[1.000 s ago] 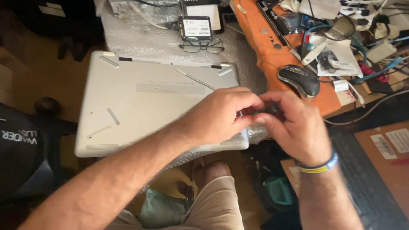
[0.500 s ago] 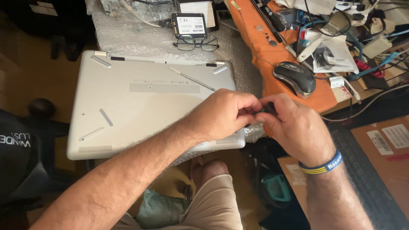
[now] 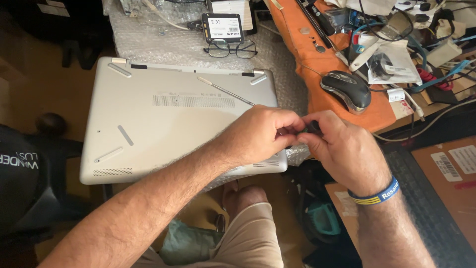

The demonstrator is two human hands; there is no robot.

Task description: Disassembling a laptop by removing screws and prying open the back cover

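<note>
While the silver laptop (image 3: 168, 124) lies upside down on a sheet of bubble wrap (image 3: 163, 47), nothing about its bottom cover looks lifted yet: the panel sits flush all round, both long rubber strips on the left are in place, and the vent grille across the middle is undisturbed. From where I stand, that puts the job early, with the case closed and the opening up left to do.

Moving right, a thin metal rod or pry tool (image 3: 225, 91) rests diagonally on the cover, its lower end running toward the knuckles. The left hand (image 3: 260, 136) is curled over the laptop's near right corner, fingers pinched together. The right hand (image 3: 342, 149), with a blue and yellow wristband (image 3: 374, 194), meets it there, so the two are pressed together around a small dark object (image 3: 311, 127). It may be a screwdriver handle or bit, but too little shows to say which, and I cannot tell which hand has the firmer hold on it. Whether any screws have already come out of the base I cannot make out either.

Behind the laptop sit a pair of glasses (image 3: 230, 48) and a black flat drive with a white label (image 3: 222, 27). Further right, on an orange cloth (image 3: 302, 54), a black and silver mouse (image 3: 345, 90) lies well apart from the hands, and beyond it a jumble of cables and small bags (image 3: 396, 49). A cardboard box (image 3: 446, 168) stands at the far right, below the desk edge.
</note>
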